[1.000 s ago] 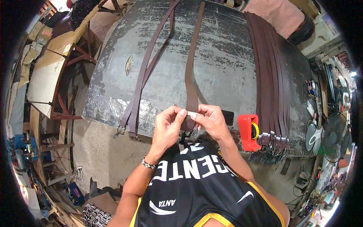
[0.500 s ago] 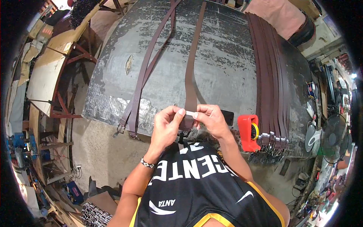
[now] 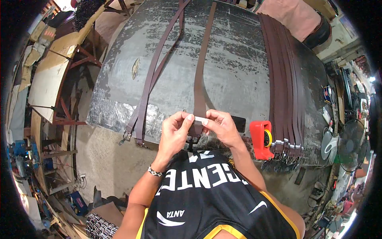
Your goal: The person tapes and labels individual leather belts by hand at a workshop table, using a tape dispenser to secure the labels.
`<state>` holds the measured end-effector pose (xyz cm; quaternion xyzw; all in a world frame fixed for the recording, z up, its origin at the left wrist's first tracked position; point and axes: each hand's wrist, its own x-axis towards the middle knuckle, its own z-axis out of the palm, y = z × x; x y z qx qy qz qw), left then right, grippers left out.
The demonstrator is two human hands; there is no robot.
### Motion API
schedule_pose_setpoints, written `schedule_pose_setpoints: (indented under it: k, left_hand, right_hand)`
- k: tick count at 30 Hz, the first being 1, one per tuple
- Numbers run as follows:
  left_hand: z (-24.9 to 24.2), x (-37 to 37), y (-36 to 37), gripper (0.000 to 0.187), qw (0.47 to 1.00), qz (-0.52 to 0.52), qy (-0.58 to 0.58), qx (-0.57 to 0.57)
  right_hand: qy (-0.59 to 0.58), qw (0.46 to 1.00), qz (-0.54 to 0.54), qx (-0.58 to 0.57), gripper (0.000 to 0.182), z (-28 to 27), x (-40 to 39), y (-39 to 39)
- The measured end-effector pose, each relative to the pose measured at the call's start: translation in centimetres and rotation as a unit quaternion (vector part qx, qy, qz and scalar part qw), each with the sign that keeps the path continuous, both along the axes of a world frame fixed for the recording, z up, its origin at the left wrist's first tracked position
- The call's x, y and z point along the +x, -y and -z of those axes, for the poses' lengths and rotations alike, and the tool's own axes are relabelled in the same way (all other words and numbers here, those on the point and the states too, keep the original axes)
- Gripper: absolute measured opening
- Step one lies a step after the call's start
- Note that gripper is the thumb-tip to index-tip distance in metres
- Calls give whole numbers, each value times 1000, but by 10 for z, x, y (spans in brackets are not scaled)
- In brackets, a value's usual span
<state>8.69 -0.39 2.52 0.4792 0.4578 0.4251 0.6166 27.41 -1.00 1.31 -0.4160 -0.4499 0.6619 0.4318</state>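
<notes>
A brown belt (image 3: 203,73) runs down the dark work table to my hands, its buckle end at the near edge. My left hand (image 3: 176,128) grips the left side of that end, thumb pressed on a short white strip of tape (image 3: 199,119). On the other side, my right hand (image 3: 223,126) pinches the strip's right end against the belt. The strip lies across the belt between my two thumbs. The buckle (image 3: 193,140) hangs below my fingers, partly hidden. Right of my hands stands a red tape dispenser (image 3: 259,139) with a yellow-cored roll.
Several brown belts (image 3: 283,87) lie side by side on the right of the table (image 3: 234,75), white bands near their buckles. Another belt (image 3: 156,67) lies looped at left. A dark flat object (image 3: 238,124) sits behind my right hand. A fan (image 3: 351,145) stands far right.
Hardly anything differs. The belt's near part has shifted very slightly left, and both hands keep their pinch on the white strip.
</notes>
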Motion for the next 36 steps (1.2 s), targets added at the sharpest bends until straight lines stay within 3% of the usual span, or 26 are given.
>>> schedule_pose_setpoints:
  k: [9, 18, 27, 36]
  left_hand:
    - [5, 4, 0, 16, 999, 12, -31, 39]
    - [0, -2, 0, 17, 999, 28, 34, -14]
    - [20, 1, 3, 22, 995, 8, 95, 11]
    - [21, 3, -6, 15, 964, 43, 189, -181]
  right_hand:
    - [5, 999, 46, -13, 14, -3, -5, 2]
    - [-20, 999, 44, -18, 13, 3, -3, 3]
    - [-58, 998, 35, -14, 13, 5, -3, 2]
    - [-64, 997, 45, -22, 14, 15, -4, 5]
